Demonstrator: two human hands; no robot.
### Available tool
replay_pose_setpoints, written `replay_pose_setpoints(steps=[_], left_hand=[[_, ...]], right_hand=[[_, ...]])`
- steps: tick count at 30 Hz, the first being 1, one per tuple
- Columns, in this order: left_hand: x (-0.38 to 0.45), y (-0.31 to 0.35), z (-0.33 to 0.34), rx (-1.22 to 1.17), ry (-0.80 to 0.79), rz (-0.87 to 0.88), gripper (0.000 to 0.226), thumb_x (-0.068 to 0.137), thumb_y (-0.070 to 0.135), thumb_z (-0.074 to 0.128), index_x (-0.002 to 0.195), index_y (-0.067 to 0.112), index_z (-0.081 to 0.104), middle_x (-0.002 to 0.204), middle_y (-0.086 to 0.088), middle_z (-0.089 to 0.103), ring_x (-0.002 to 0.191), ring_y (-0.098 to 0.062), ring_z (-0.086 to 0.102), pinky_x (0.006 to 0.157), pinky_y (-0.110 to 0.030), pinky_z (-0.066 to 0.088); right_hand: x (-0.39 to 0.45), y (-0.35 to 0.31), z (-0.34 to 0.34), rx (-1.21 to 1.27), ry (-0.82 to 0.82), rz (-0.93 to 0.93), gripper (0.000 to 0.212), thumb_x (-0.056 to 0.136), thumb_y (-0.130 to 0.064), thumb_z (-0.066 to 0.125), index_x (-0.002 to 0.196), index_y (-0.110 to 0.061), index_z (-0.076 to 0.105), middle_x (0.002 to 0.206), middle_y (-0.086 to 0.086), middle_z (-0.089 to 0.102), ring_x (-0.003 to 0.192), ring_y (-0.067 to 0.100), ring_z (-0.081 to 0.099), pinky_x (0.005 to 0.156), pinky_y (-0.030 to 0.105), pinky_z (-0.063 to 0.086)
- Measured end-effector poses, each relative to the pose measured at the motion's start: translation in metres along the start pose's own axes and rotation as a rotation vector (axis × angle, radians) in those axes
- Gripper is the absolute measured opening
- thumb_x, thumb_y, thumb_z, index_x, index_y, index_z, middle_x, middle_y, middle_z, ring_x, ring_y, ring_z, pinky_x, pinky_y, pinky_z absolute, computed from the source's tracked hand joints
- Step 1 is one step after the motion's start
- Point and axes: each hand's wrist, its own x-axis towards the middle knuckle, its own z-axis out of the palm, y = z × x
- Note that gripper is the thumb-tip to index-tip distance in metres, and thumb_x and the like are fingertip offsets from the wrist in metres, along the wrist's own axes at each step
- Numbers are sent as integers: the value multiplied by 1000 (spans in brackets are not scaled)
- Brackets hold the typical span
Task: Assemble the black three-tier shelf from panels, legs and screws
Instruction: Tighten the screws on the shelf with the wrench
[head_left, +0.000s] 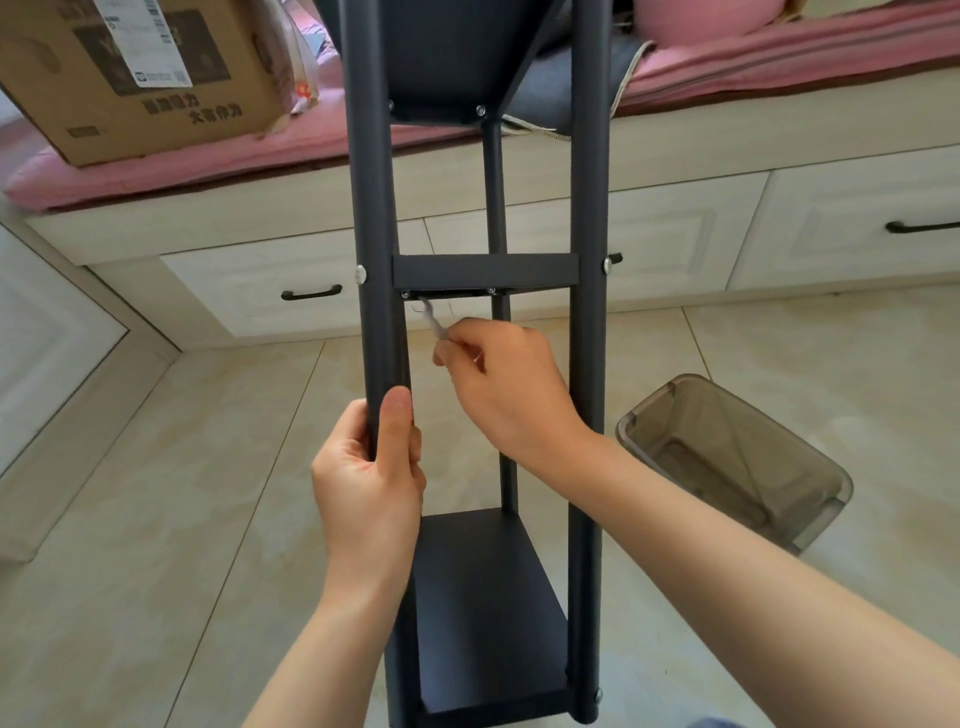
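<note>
Black three-tier shelf tilted over tiled floor, top toward bench. Left hand wraps front left leg, fingers curled round it, likely steadying frame. Right hand fingers pinch small wrench at screw under middle panel, presumably tightening.

Beige tiled floor bearing a translucent grey bin lying on its side. Behind, a drawer-fronted platform topped by a pink mat carrying a cardboard box.
</note>
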Motion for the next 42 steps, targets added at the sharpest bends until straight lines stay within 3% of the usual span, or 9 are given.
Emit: replay_pose_setpoints(steps=[4, 7, 9, 12, 17, 22, 27, 31, 42], left_hand=[[0, -3, -1, 19, 9, 3, 44, 96, 47, 57, 73, 11, 51, 57, 7, 44, 47, -9, 35, 39, -23, 31], [0, -4, -1, 26, 16, 10, 40, 98, 44, 58, 69, 17, 52, 57, 8, 45, 47, -9, 36, 40, -22, 31], [0, -4, -1, 32, 16, 14, 39, 99, 42, 58, 68, 19, 52, 57, 7, 45, 46, -8, 36, 40, -22, 32], [-1, -3, 0, 15, 14, 2, 38, 99, 41, 58, 69, 18, 52, 57, 6, 43, 46, -10, 34, 40, -22, 31], [0, -2, 1, 16, 22, -1, 39, 99, 39, 58, 70, 15, 50, 57, 4, 43, 47, -11, 33, 40, -23, 30], [-2, -2, 0, 23, 19, 7, 38, 99, 39, 58, 67, 21, 51, 56, 7, 43, 45, -10, 33, 39, -23, 30], [-2, -1, 1, 15, 4, 9, 36, 92, 49, 59, 67, 24, 53, 57, 7, 43, 46, -10, 34, 39, -22, 31], [-2, -2, 0, 10, 2, 6, 39, 90, 51, 59, 70, 18, 53, 57, 7, 42, 46, -10, 34, 39, -23, 31], [0, -5, 0, 17, 15, 17, 42, 95, 45, 58, 71, 12, 50, 57, 6, 43, 45, -10, 34, 39, -24, 30]], right_hand=[[3, -11, -3, 48, -13, 12, 19, 99, -17, 54, 93, -14, 72, 77, -3, 67, 62, 10, 59, 55, 13, 48], [5, -14, -9, 107, -11, 23, 21, 99, -14, 53, 91, -11, 72, 74, -3, 65, 65, 11, 58, 58, 13, 46], [6, -15, -12, 131, -15, 16, 21, 100, -13, 52, 94, -10, 72, 72, -9, 62, 73, 1, 58, 60, 8, 45], [6, -19, -14, 139, -12, 0, 22, 100, -14, 53, 103, -8, 74, 76, -14, 60, 70, -8, 57, 64, 1, 40], [6, -19, -13, 134, 17, -35, 20, 99, -15, 57, 101, -9, 76, 76, -2, 69, 64, 6, 59, 62, 5, 42], [5, -14, -5, 155, 48, -30, 19, 98, -18, 60, 93, -10, 76, 61, -13, 57, 63, -3, 56, 61, 5, 40], [4, -10, 8, 189, 92, -38, 18, 97, -19, 62, 105, -12, 76, 77, -2, 71, 71, 7, 63, 74, 10, 49], [6, -4, 17, 146, 189, -127, 15, 94, -14, 65, 102, -6, 77, 78, 3, 71, 71, 9, 63, 74, 12, 50], [14, 6, 40, 59, 459, -261, 6, 87, -2, 71, 87, 1, 77, 71, 8, 69, 69, 5, 51, 70, 0, 35]])
